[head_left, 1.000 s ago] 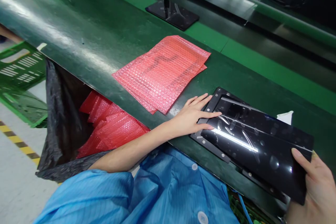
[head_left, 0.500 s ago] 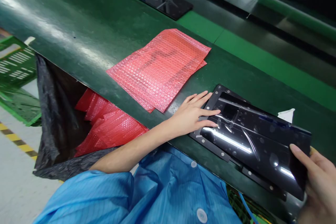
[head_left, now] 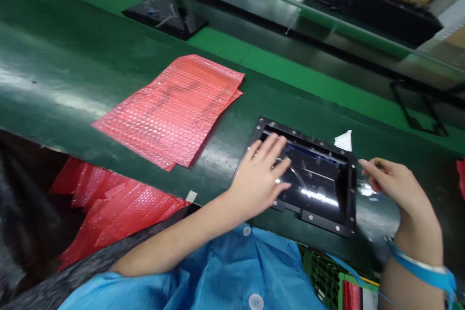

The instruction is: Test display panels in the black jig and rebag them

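Note:
A black frame (head_left: pixel 343 230) with small silver round spots along its border lies on the green bench. Inside it sits a glossy black panel (head_left: pixel 323 181), its surface marked by reflections and wrinkles like a clear film. My left hand (head_left: pixel 256 177) rests over the panel's left part with fingers spread, hiding that end. Just beyond the frame's right edge is my right hand (head_left: pixel 392 179), fingers loosely curled and apart, holding nothing I can see. A blue band (head_left: pixel 417 264) circles my right wrist.
Red bubble-wrap pouches (head_left: pixel 174 111) lie stacked left of the frame. More red bubble wrap (head_left: pixel 112 208) fills a black bag below the bench edge. A white scrap (head_left: pixel 344 140) stands behind the frame. At the back are a dark glossy panel (head_left: pixel 165 17) and another black frame (head_left: pixel 417 109).
The panel, earlier tilted and held at its right end by my right hand, now lies down inside the frame. My right hand has let go of it. The view has shifted to the right.

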`<act>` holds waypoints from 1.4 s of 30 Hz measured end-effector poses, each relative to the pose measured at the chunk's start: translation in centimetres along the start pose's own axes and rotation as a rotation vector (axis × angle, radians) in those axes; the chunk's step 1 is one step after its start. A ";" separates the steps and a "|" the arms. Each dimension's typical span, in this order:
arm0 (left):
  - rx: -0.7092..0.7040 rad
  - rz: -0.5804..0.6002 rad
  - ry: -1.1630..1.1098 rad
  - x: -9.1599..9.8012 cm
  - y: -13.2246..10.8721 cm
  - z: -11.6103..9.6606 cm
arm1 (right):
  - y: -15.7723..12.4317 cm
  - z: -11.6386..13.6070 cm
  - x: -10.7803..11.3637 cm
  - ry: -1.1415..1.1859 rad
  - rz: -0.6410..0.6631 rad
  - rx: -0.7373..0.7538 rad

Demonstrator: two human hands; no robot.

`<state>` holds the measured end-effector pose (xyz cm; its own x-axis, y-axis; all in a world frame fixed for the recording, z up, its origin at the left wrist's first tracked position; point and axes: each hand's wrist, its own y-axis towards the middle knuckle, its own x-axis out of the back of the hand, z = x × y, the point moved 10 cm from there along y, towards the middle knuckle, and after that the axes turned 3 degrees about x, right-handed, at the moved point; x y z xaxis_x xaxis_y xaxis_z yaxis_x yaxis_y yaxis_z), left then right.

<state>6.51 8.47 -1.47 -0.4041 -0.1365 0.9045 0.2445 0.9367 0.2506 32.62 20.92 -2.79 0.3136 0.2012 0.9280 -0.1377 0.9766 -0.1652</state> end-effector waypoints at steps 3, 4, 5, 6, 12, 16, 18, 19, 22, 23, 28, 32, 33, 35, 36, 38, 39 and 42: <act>-0.307 0.092 -0.072 -2.9 0.7 -7.3 | 1.8 -0.8 -1.0 0.036 0.104 -0.056; -0.368 0.126 -0.082 -3.9 0.8 -8.9 | 2.3 -1.0 -1.4 0.037 0.131 -0.062; -0.401 0.155 -0.083 -4.8 1.0 -10.0 | 2.9 -1.1 -1.8 0.037 0.160 -0.066; -0.416 0.179 -0.081 -5.5 1.3 -10.7 | 3.3 -1.1 -2.3 0.034 0.185 -0.071; -0.424 0.282 -0.027 -7.0 2.3 -11.1 | 4.7 -1.1 -3.2 -0.027 0.242 -0.123; -0.435 0.307 -0.009 -7.0 2.6 -11.4 | 4.7 -0.3 -2.4 -0.102 0.207 -0.136; -0.448 0.305 -0.042 -6.9 2.9 -11.3 | 4.4 -0.2 -1.9 -0.086 0.159 -0.156; -0.451 0.299 -0.064 -6.8 3.2 -11.0 | 4.2 -0.2 -1.8 -0.073 0.127 -0.161; -0.310 0.204 -0.038 -6.0 5.6 -8.1 | 3.4 -0.4 -1.5 -0.014 0.008 -0.156; -0.211 0.150 0.003 -5.5 6.5 -6.5 | 3.1 -0.5 -1.5 0.015 -0.029 -0.153; -0.004 0.039 0.089 -4.0 9.3 -2.6 | 2.3 -1.5 -1.1 0.214 -0.173 -0.159; 0.045 -0.072 0.008 -2.2 9.9 -2.2 | 2.2 -1.1 -1.0 0.479 -0.195 -0.100; 0.045 -0.114 -0.025 -1.5 9.9 -2.3 | 2.2 -0.7 -1.2 0.556 -0.173 -0.071; 0.020 -0.190 -0.094 0.0 9.8 -2.6 | 2.1 0.4 -1.9 0.706 -0.105 -0.010; 0.002 -0.210 -0.128 0.6 9.6 -2.7 | 1.9 1.1 -2.3 0.772 -0.071 0.017; -0.037 -0.210 -0.200 1.6 9.3 -2.5 | 1.7 2.0 -2.9 0.885 -0.032 0.050; -0.050 -0.212 -0.234 2.1 9.1 -2.0 | 1.6 2.3 -3.1 0.932 -0.030 0.057; 0.056 -0.335 -0.337 4.4 7.9 2.0 | 1.6 2.5 -3.5 1.043 -0.063 0.046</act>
<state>4.89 15.95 3.85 -0.7180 -0.3308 0.6124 0.0076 0.8761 0.4821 28.93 21.57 -5.46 0.9737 0.1367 0.1824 -0.1213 0.9882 -0.0934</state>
